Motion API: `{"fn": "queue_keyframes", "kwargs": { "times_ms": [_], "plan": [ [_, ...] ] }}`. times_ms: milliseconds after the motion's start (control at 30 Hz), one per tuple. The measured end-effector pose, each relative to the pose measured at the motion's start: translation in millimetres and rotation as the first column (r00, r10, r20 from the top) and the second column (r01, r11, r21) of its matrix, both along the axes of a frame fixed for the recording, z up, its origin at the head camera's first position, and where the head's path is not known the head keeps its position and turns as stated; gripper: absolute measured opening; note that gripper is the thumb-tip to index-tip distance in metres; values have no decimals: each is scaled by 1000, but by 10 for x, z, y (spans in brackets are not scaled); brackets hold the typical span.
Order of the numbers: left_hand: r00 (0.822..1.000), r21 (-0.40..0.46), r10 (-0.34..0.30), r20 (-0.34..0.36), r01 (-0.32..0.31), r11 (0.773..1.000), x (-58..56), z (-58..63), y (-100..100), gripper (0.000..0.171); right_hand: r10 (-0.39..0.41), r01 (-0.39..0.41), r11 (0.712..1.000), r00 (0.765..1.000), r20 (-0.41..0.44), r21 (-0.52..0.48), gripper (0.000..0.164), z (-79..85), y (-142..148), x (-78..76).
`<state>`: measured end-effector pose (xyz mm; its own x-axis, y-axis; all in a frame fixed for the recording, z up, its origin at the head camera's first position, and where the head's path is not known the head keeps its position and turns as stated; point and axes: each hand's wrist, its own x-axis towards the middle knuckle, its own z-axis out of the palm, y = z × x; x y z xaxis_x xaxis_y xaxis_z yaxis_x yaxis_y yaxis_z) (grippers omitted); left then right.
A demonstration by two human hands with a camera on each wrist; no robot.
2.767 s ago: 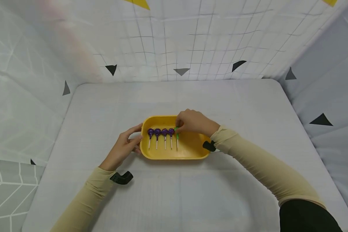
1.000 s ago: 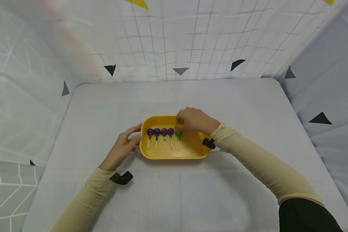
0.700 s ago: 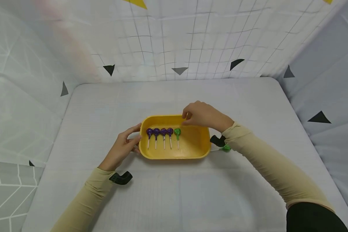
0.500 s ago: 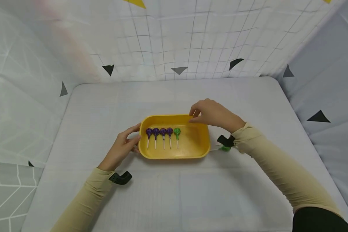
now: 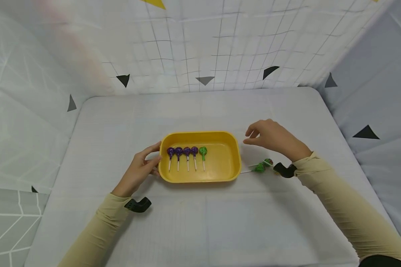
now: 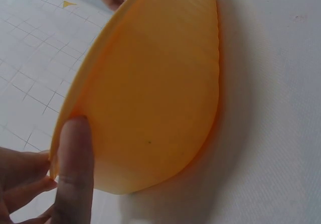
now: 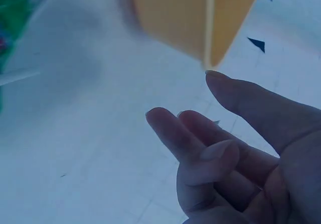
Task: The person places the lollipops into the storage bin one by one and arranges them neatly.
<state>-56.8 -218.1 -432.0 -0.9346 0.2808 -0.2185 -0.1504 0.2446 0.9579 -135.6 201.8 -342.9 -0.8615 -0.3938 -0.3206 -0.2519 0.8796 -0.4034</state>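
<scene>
- Tan fabric sleeves [image 5: 97, 226] cover both forearms at the near edge of the head view, with a dark cuff [image 5: 384, 261] at the lower right.
- Black wrist devices [image 5: 138, 204] sit on both wrists.
- Left hand [image 5: 138, 168] holds the yellow tray [image 5: 222, 163] by its left end, thumb and fingers against the rim and outer wall.
- Beside the tray's right end, two green-topped lollipops [image 5: 260, 168] lie close together on the white table [image 5: 173, 230], sticks towards the tray; whether the nearer stick touches it, I cannot tell.
- Inside the tray, four purple lollipops [image 5: 186, 151] and one green lollipop [image 5: 203, 151] form a row in its left and middle part, heads away from the person, sticks towards them.
- Right hand [image 5: 275, 135] hangs past the tray's right end, apart from it, thumb and fingertips spread, holding nothing.
- Behind the table's far edge rises a pale grid-lined backdrop [image 5: 200, 40] bearing black triangles [image 5: 123, 79] and a yellow shape [image 5: 155, 3].
</scene>
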Motion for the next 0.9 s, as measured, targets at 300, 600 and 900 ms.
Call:
{"fn": "queue_keyframes", "kwargs": {
  "times_ms": [300,600,900],
  "plan": [
    [1000,-3,0,9,0,1000,3,17,4,56,-97,89,990,993,61,110,31,-246,400,180],
    [1000,-8,2,6,-2,1000,9,36,4,56,-136,117,983,981,137,141,34,-444,618,314],
    [1000,-10,2,11,-2,1000,3,17,10,56,-122,113,991,983,139,74,28,-569,568,313]
  ]
}}
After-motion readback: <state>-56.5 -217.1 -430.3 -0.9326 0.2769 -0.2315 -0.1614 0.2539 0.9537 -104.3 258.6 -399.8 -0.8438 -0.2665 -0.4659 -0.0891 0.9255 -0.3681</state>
